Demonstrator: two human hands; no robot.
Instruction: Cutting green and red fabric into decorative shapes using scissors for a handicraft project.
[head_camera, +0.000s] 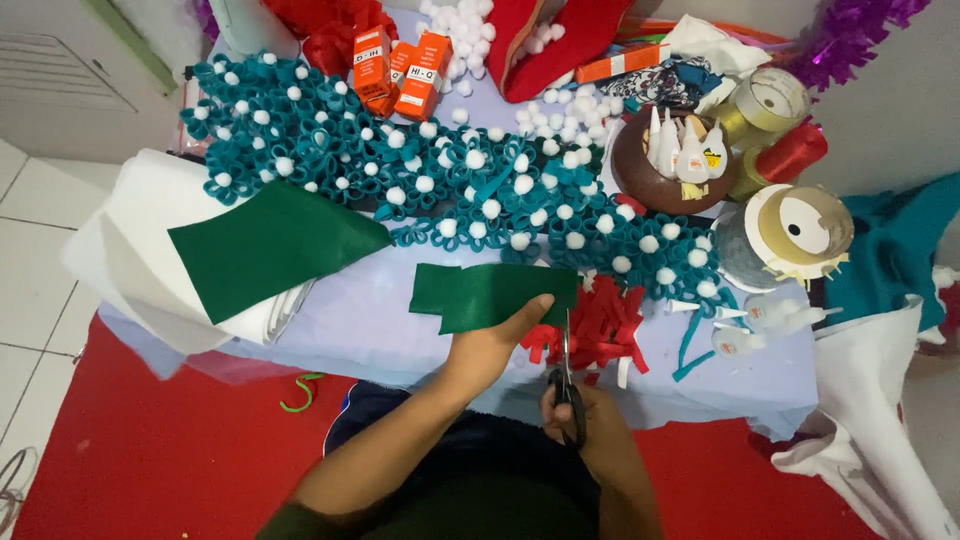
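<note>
My left hand pinches a small dark green felt piece by its lower right edge, holding it flat above the lilac table. My right hand grips black-handled scissors, blades pointing up at the felt's right end. A pile of red felt strips lies just right of the scissors. A larger green felt sheet rests on folded white fabric at the left.
A wide band of teal felt loops with white pompoms crosses the table. Orange boxes, a brown bowl of glue bottles, tape rolls and thread spools crowd the back right. Red floor mat below.
</note>
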